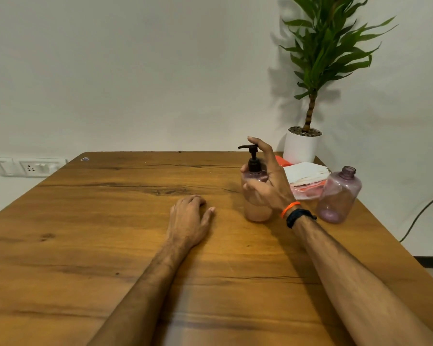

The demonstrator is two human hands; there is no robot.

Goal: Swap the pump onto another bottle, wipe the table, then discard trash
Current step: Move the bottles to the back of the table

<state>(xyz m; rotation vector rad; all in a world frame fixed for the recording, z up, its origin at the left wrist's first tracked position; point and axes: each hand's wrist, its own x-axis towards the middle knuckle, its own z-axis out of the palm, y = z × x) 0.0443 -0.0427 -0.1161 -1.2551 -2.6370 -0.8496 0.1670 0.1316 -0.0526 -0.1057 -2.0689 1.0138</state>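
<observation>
**Pump stands upright under your right hand; the empty bottle waits just to its right**

Your right hand (265, 178) is wrapped around the filled bottle (256, 203), thumb and lower fingers curled onto its shoulder and upper body, while the forefinger reaches up beside the pump (252, 158). The grip is on the bottle, not on the pump collar. The bottle stands upright on the table (110, 221), so its long axis and the pump's stem run straight up; the spout points left, away from your palm.

Your left hand (189, 221) lies flat on the table with the fingers loosely together and the thumb spread out, holding nothing. It sits to the left of the filled bottle, near it but not touching.

The empty bottle (339, 196) stands open-necked on the far side of your right wrist, to the right of the filled bottle and apart from it. Behind both lies a stack of cloths (306, 174), and a potted plant (303, 146) stands at the corner.

What the swap turns on, as I judge it: the pump must unscrew about that vertical axis and lift straight up before it travels right. Your right hand is nearer both bottles, so the left would best steady the filled bottle's body while the right moves up to the collar.
</observation>
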